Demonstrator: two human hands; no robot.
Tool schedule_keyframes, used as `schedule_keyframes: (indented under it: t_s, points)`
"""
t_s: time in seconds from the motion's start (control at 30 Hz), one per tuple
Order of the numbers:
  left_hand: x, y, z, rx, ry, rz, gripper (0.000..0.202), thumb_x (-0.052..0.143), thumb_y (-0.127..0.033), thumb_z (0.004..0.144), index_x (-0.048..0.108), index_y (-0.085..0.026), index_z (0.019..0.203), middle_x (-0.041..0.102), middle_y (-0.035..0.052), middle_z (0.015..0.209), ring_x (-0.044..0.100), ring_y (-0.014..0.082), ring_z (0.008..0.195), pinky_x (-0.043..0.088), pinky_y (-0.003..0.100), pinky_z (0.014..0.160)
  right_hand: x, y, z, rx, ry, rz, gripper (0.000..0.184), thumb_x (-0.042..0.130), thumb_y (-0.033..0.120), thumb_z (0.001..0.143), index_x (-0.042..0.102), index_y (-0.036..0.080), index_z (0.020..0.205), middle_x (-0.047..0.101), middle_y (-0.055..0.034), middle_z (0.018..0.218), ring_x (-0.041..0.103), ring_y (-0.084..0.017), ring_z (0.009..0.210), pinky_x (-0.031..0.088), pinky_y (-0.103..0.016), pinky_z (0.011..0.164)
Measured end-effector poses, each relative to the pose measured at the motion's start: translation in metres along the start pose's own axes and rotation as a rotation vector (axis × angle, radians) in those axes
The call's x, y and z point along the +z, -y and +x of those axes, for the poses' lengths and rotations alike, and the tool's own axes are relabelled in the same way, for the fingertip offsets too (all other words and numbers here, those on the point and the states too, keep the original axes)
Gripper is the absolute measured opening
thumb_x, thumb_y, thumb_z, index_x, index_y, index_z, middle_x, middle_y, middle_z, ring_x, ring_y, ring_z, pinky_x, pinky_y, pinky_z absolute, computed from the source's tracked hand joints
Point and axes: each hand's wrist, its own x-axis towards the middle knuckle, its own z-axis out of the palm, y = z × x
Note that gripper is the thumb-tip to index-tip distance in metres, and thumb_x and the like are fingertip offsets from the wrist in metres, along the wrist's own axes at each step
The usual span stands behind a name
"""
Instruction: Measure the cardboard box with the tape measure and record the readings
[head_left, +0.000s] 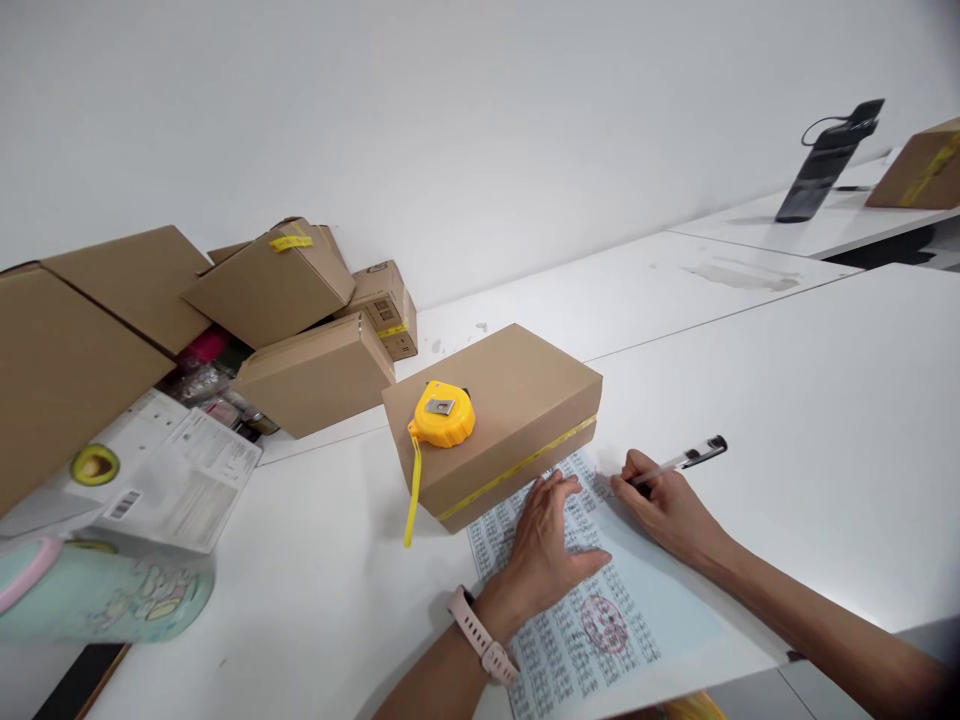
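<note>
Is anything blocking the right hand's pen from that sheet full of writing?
Nothing visible is: the right hand holds the pen right at the sheet. The cardboard box sits along the sheet's far edge, near the left hand, not between them.

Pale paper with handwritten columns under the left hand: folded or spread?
Spread: the pale paper lies flat, its handwritten columns and round red stamp visible around the left hand.

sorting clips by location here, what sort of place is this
Probably a packing or stockroom workspace, though it could be an office. Cardboard boxes are piled at the left of the picture, and a yellow tape measure rests on another box on a white table.
</note>
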Motion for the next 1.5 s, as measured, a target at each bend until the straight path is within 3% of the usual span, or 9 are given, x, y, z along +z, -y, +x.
schedule_keyframes:
  t_s: [0.93, 1.1, 1.2, 1.27, 1.33, 1.4, 1.5]
  points:
    - [-0.001, -0.001, 0.000, 0.002, 0.011, 0.041, 0.072, 0.080, -0.018, 0.071, 0.043, -0.019, 0.132, 0.044, 0.0148, 0.149, 0.026, 0.0289, 0.147, 0.022, 0.053, 0.122, -0.001, 0.003, 0.000, 0.038, 0.014, -0.002, 0.032, 0.051, 0.045, 0.088, 0.036, 0.025, 0.068, 0.026, 0.0085, 0.054, 0.025, -0.011, 0.051, 0.022, -0.026, 0.047]
    - [-0.001, -0.001, 0.000, 0.011, 0.009, 0.053, 0.073, 0.081, -0.019, 0.070, 0.042, -0.018, 0.132, 0.044, 0.0154, 0.149, 0.027, 0.0284, 0.147, 0.022, 0.053, 0.122, 0.000, 0.002, -0.002, 0.025, -0.012, -0.014, 0.033, 0.052, 0.044, 0.088, 0.036, 0.025, 0.067, 0.028, 0.0080, 0.054, 0.027, -0.011, 0.050, 0.023, -0.026, 0.046]
    - [-0.001, 0.000, 0.000, 0.003, 0.009, 0.052, 0.074, 0.081, -0.019, 0.070, 0.043, -0.018, 0.133, 0.043, 0.0158, 0.150, 0.027, 0.0289, 0.147, 0.023, 0.052, 0.121, -0.002, 0.001, -0.002, 0.018, -0.110, -0.025, 0.029, 0.051, 0.044, 0.090, 0.041, 0.024, 0.070, 0.036, 0.0065, 0.055, 0.033, -0.012, 0.050, 0.027, -0.026, 0.047]
    - [-0.001, 0.002, 0.002, 0.000, 0.007, 0.048, 0.074, 0.081, -0.020, 0.070, 0.043, -0.018, 0.133, 0.042, 0.0160, 0.151, 0.027, 0.0293, 0.147, 0.023, 0.052, 0.121, -0.007, -0.002, 0.000, -0.030, -0.215, -0.075, 0.022, 0.050, 0.044, 0.091, 0.050, 0.024, 0.080, 0.050, 0.0028, 0.064, 0.044, -0.015, 0.055, 0.035, -0.028, 0.051]
    - [0.000, 0.002, 0.003, 0.007, 0.005, 0.046, 0.072, 0.080, -0.021, 0.071, 0.043, -0.018, 0.133, 0.043, 0.0161, 0.150, 0.027, 0.0298, 0.147, 0.022, 0.053, 0.121, -0.013, -0.008, 0.002, -0.133, -0.288, -0.209, 0.016, 0.047, 0.037, 0.092, 0.057, 0.025, 0.096, 0.061, -0.0035, 0.083, 0.056, -0.021, 0.073, 0.044, -0.032, 0.062]
    - [-0.001, -0.003, 0.000, 0.013, 0.007, 0.050, 0.070, 0.079, -0.022, 0.072, 0.044, -0.018, 0.133, 0.044, 0.0169, 0.149, 0.028, 0.0310, 0.146, 0.022, 0.054, 0.121, -0.019, -0.018, 0.005, -0.220, -0.296, -0.400, 0.024, 0.042, 0.025, 0.090, 0.060, 0.025, 0.106, 0.063, -0.0087, 0.097, 0.058, -0.027, 0.092, 0.046, -0.036, 0.071]
    - [-0.009, -0.023, -0.013, 0.084, 0.007, 0.062, 0.063, 0.077, -0.021, 0.074, 0.048, -0.018, 0.131, 0.049, 0.0160, 0.145, 0.036, 0.0313, 0.142, 0.032, 0.051, 0.117, -0.021, -0.033, 0.009, -0.244, -0.253, -0.621, 0.043, 0.038, 0.008, 0.083, 0.064, 0.024, 0.113, 0.063, -0.0118, 0.100, 0.057, -0.029, 0.096, 0.047, -0.039, 0.074]
